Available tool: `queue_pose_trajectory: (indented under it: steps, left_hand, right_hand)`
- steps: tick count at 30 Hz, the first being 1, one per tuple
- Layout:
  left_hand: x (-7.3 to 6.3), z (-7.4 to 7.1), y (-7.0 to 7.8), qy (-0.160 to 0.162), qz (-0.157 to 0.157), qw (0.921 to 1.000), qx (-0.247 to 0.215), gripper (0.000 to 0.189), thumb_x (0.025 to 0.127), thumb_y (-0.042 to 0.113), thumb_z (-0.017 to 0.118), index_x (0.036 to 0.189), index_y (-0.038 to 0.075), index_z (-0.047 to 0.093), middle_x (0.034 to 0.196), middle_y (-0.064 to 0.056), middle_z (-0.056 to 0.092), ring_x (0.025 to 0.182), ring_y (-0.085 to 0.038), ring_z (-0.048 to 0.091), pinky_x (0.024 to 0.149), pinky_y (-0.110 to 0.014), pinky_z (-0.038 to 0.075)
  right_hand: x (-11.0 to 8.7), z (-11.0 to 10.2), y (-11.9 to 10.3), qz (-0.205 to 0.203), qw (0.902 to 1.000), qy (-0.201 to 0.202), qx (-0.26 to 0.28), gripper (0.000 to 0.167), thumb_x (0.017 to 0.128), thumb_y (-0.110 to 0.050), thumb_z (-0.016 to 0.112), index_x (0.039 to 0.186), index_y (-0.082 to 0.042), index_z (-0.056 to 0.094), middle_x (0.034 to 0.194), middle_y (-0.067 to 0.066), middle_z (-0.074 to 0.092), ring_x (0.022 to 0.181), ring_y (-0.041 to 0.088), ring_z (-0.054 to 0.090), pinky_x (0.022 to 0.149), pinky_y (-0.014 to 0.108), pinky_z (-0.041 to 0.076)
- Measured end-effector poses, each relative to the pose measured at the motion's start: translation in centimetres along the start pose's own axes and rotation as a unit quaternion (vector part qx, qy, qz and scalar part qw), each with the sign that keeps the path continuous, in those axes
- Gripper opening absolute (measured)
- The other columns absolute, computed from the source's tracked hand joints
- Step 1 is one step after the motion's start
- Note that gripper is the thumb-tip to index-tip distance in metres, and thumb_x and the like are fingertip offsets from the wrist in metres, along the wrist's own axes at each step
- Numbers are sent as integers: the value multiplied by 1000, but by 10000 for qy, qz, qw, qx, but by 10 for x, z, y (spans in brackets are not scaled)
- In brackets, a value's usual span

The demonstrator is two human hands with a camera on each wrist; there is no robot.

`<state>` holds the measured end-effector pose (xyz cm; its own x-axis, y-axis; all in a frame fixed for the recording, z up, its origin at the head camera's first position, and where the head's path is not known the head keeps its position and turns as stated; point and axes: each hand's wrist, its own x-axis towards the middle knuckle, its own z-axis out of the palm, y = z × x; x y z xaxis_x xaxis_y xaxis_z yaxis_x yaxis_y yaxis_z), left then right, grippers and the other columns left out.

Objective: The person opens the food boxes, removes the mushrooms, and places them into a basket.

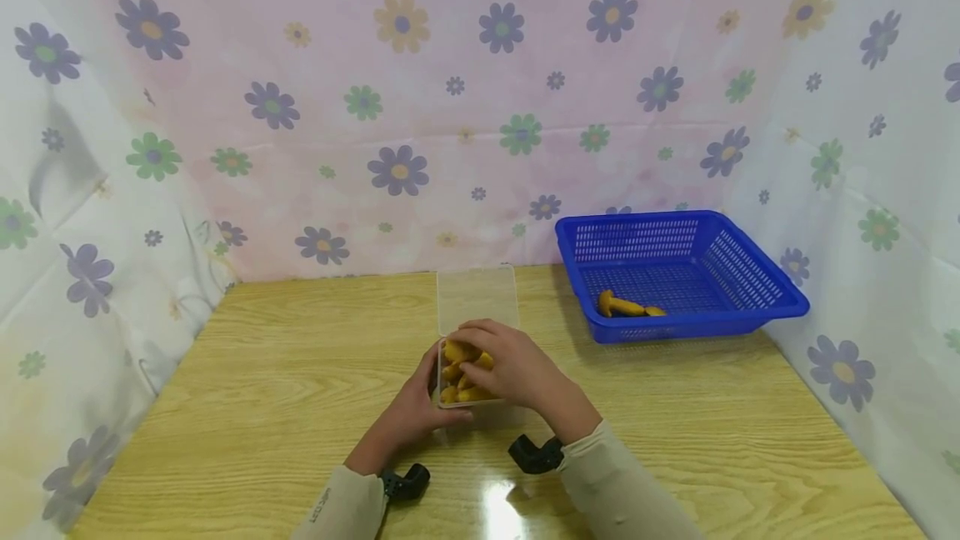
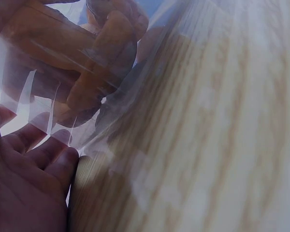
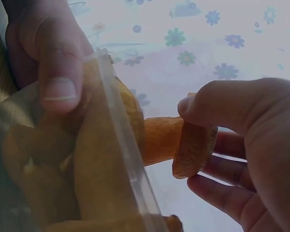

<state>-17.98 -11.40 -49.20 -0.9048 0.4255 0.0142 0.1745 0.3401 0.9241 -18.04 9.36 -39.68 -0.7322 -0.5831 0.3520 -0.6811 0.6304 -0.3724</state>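
A clear plastic box [image 1: 440, 382] full of yellow-brown mushrooms [image 1: 452, 395] stands on the table, its lid [image 1: 477, 298] folded back. My left hand [image 1: 416, 408] grips the box from the left, with its thumb along the near wall in the right wrist view. Through the clear wall, the left wrist view shows mushrooms [image 2: 53, 36] beside the fingers. Over the open top, my right hand [image 1: 521, 365] pinches one mushroom [image 3: 195, 147] by its cap between thumb and fingers. That mushroom's stem points toward the box, where other mushrooms [image 3: 101, 159] lie behind the wall.
At the back right of the table [image 1: 300, 357], a blue perforated basket [image 1: 690, 326] holds a few mushrooms [image 1: 624, 306] near its front left corner. A flowered cloth [image 1: 450, 107] hangs behind the table and along both sides.
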Motion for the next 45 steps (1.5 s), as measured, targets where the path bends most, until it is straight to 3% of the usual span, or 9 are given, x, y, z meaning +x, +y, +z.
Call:
queue_pose_trajectory:
  steps: [10, 19, 25, 36, 45]
  left_hand:
    - [1, 1, 1, 29, -68, 10000, -26, 114, 73, 36, 86, 154, 40, 5, 160, 3, 19, 148, -24, 25, 117, -50, 28]
    - [1, 2, -2, 70, -71, 9999, 60, 113, 75, 34, 84, 155, 35, 5, 156, -11, 30, 147, -32, 25, 117, -54, 26]
    - [1, 1, -1, 78, -26, 9999, -71, 113, 75, 29, 85, 155, 33, 6, 154, -9, 34, 147, -30, 27, 118, -53, 23]
    - [1, 1, -1, 87, 19, 9999, 85, 113, 76, 32, 84, 156, 33, 4, 157, -9, 29, 147, -30, 25, 119, -53, 21]
    - [2, 1, -2, 112, 37, 9999, 28, 114, 74, 32, 85, 156, 32, 5, 157, -10, 29, 147, -30, 26, 119, -52, 21]
  right_hand:
    - [-3, -7, 3, 52, 9995, 251, 184, 39, 89, -21, 71, 127, -19, 63, 127, 2, 62, 112, 19, 63, 92, 36, 54]
    - [-6, -13, 8, -117, 9978, 595, 264, 39, 88, -19, 71, 126, -17, 63, 125, 2, 64, 106, 16, 65, 89, 33, 55]
    - [-7, -19, 12, -145, 9965, 780, 273, 37, 89, -18, 71, 125, -16, 64, 121, 2, 66, 101, 15, 65, 87, 33, 55]
    - [-9, -28, 23, -56, 9938, 962, 561, 36, 89, -14, 70, 124, -11, 64, 120, 4, 67, 93, 14, 63, 83, 33, 55]
    - [-13, -38, 35, 155, 9919, 1213, 336, 37, 89, -16, 70, 125, -13, 64, 113, 1, 68, 88, 11, 61, 76, 29, 54]
